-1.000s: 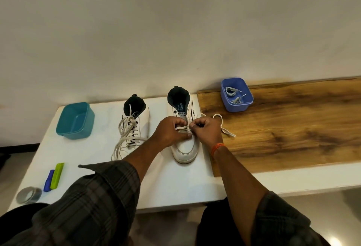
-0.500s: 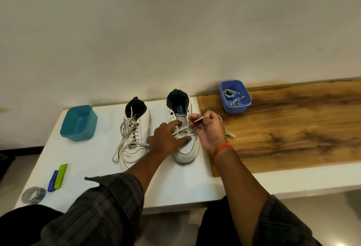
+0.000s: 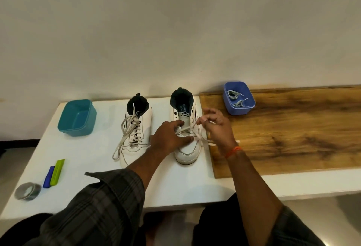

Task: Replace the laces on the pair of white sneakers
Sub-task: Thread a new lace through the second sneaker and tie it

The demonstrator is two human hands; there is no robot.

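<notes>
Two white sneakers stand on the white table (image 3: 93, 154), toes toward me. The left sneaker (image 3: 136, 134) is fully laced, with loose lace ends trailing beside it. The right sneaker (image 3: 186, 140) has a white lace (image 3: 202, 137) through its lower eyelets only. My left hand (image 3: 170, 138) rests flat on that shoe's left side, fingers spread over the vamp. My right hand (image 3: 216, 126) pinches the lace's end beside the shoe's right eyelets. A blue tub (image 3: 239, 98) holds grey laces (image 3: 235, 99).
An empty teal tub (image 3: 77, 117) stands at the table's back left. A green and blue tool (image 3: 53, 173) and a roll of tape (image 3: 27, 191) lie front left. A wooden board (image 3: 293, 128) covers the right side. A wall rises right behind.
My left hand let go of the lace and spread flat on the shoe. My right hand drew the lace end up and to the right, away from the eyelets.
</notes>
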